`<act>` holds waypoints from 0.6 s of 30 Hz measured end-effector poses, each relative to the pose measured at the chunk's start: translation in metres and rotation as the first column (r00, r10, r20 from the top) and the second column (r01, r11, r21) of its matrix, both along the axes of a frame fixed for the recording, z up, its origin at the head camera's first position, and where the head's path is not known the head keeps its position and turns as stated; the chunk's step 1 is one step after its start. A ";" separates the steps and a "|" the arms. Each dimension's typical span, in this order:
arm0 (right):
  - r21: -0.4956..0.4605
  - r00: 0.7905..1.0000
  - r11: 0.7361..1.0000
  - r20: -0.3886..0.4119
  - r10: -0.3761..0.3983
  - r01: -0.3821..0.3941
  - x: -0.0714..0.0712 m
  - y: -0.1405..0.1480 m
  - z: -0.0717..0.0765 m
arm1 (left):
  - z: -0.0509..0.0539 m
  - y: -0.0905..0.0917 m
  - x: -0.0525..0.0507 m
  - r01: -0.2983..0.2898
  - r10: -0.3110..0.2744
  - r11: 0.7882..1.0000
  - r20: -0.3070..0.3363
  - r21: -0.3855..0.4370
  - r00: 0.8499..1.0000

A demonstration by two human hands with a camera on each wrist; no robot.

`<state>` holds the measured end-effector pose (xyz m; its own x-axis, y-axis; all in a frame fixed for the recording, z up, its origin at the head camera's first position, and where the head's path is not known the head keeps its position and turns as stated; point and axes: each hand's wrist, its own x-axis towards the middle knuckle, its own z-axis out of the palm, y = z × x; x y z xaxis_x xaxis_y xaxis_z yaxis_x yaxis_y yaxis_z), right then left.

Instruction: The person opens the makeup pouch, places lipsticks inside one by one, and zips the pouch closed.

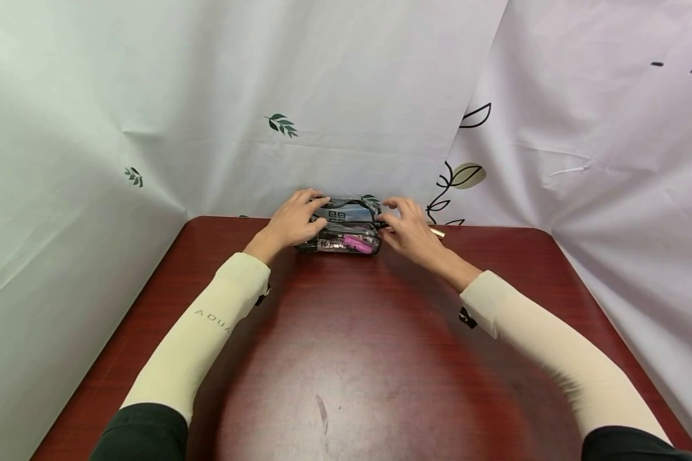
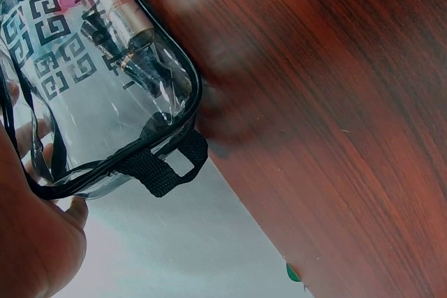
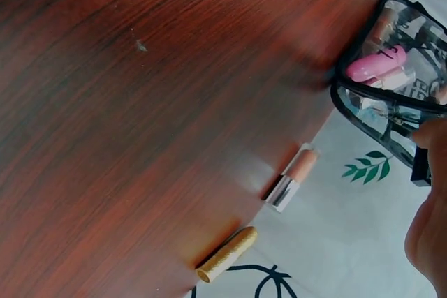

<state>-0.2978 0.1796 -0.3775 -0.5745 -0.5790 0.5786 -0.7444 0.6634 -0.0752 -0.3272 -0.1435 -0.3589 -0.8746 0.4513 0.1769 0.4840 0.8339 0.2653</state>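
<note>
A clear cosmetic bag (image 1: 350, 242) with black piping stands at the far edge of the table, its top gaping. Through its plastic show a pink tube (image 3: 377, 65) and dark-capped cosmetic tubes (image 2: 126, 15). My left hand (image 1: 296, 219) holds the bag's left end by the rim; in the left wrist view some of its fingers show through the plastic, above a black strap loop (image 2: 164, 172). At the right end, my right hand (image 1: 411, 232) pinches the bag's black edge with thumb and fingers. The exact contact is partly hidden in the right wrist view.
Right of the bag, along the table's back edge, lie a gold tube (image 3: 227, 254) and a lip gloss tube (image 3: 293, 176). A white patterned cloth (image 1: 369, 96) hangs right behind the reddish-brown table (image 1: 346, 358) and along its sides.
</note>
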 end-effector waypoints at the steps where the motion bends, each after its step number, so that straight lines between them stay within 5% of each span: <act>1: 0.005 1.000 1.000 0.001 0.001 -0.001 0.000 0.000 0.000 | 0.000 0.000 0.000 0.001 -0.001 1.000 -0.005 0.000 1.000; 18: -0.035 0.999 0.999 -0.027 0.027 -0.028 -0.003 0.000 -0.004 | 0.001 0.001 0.001 -0.009 0.009 1.000 0.017 0.004 1.000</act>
